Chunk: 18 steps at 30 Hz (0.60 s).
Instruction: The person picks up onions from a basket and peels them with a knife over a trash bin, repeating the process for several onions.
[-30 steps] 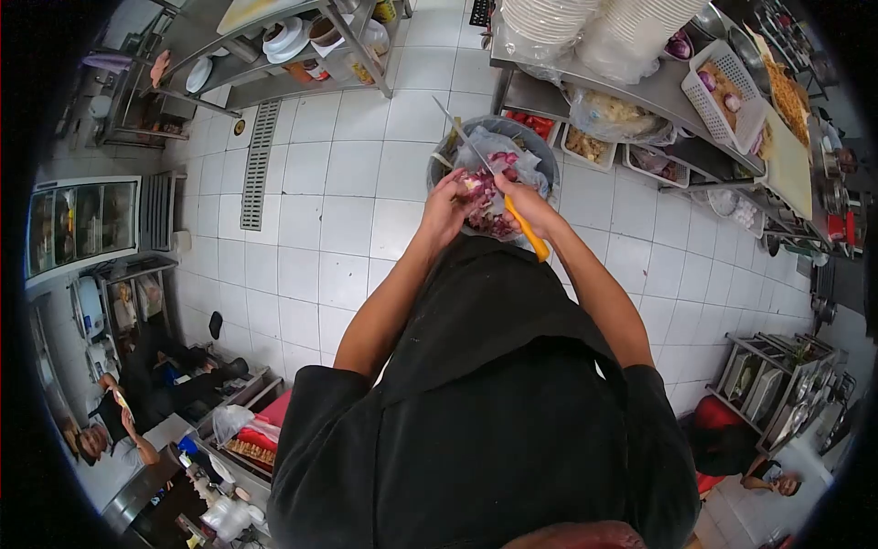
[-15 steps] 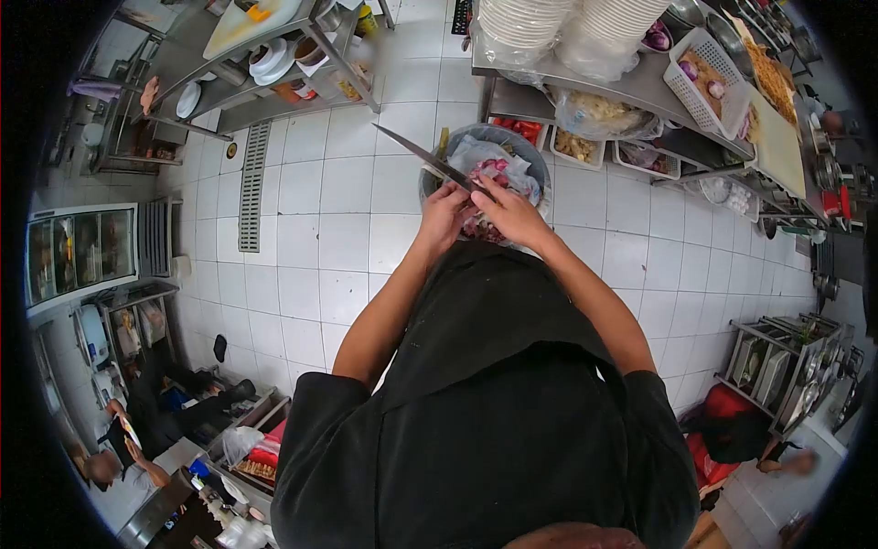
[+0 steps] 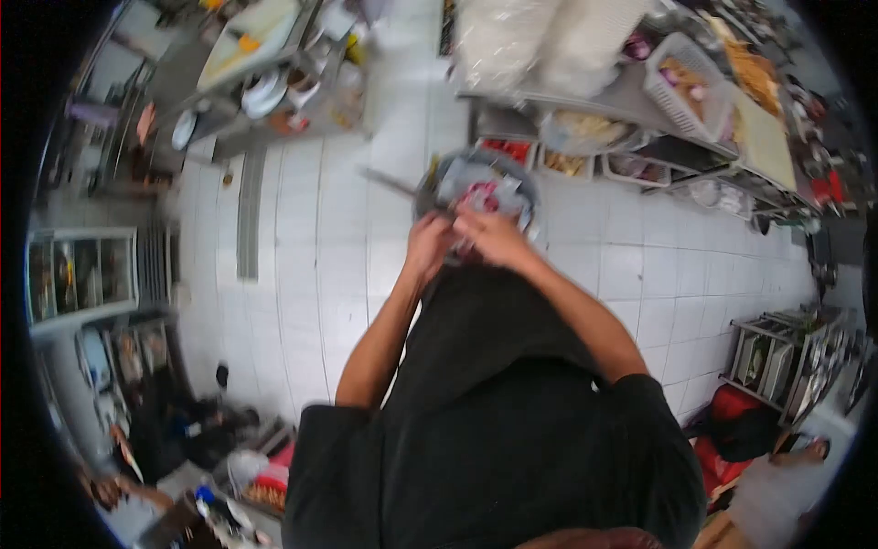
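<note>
My right hand (image 3: 494,238) is closed around the handle end of a long knife (image 3: 389,181), whose blade points out to the left, blurred. My left hand (image 3: 430,241) is closed close beside it, fingers curled, and whatever it holds is hidden. Both hands are over the near side of a round grey bin (image 3: 426,203) on the floor. Inside the bin are a pale plastic bag (image 3: 468,174) and reddish-purple scraps (image 3: 480,195) that look like onion peelings.
Ahead to the right stands a steel table (image 3: 631,105) with wrapped stacks (image 3: 503,46) and a white basket (image 3: 663,82); trays of food sit below it. A shelf unit (image 3: 206,101) stands ahead left. One person (image 3: 137,457) is behind left, another (image 3: 777,485) behind right.
The view has shifted and blurred. My hands and the bin appear lower and slightly left, and the knife blade lies flatter. The person behind right shows more.
</note>
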### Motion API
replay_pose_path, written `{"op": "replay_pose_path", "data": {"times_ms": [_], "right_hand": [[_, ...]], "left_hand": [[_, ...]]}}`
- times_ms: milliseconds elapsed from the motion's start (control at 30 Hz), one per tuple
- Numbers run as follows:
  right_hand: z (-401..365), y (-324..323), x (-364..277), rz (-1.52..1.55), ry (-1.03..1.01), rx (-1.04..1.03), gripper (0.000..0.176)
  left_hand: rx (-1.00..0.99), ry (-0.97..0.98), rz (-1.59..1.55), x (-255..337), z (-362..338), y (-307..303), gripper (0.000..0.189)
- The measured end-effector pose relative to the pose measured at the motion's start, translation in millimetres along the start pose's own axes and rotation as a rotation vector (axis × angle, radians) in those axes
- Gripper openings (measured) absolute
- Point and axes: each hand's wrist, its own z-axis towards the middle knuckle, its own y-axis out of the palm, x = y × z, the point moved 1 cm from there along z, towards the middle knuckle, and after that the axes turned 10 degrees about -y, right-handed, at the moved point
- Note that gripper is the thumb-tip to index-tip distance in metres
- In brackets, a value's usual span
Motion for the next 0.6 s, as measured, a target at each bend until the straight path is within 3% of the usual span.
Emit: {"op": "replay_pose_path", "data": {"times_ms": [67,200,267,367,600], "right_hand": [[-1,10,14,-0.12,-0.026,0.024,0.062],[-10,-20,-26,0.046,0.092,-0.038,0.057],[-5,-8,-5,0.14,0.009,-0.009,0.055],[-10,-18,-15,0.081,0.103,-0.021,0.053],[-5,-17,22,0.422,0.285,-0.004,0.059]], "left_hand": [[-0.015,0.007,-0.038,0,-2,6,0.011],[-0.026,-0.022,-0.006,-2,-3,2,0.005],[-0.072,-0.025,-0.023,-5,-1,-7,0.003],[-0.082,-0.057,0.004,0,-2,3,0.01],[-0.15,-0.096,0.065,-1,5,10,0.028]]}}
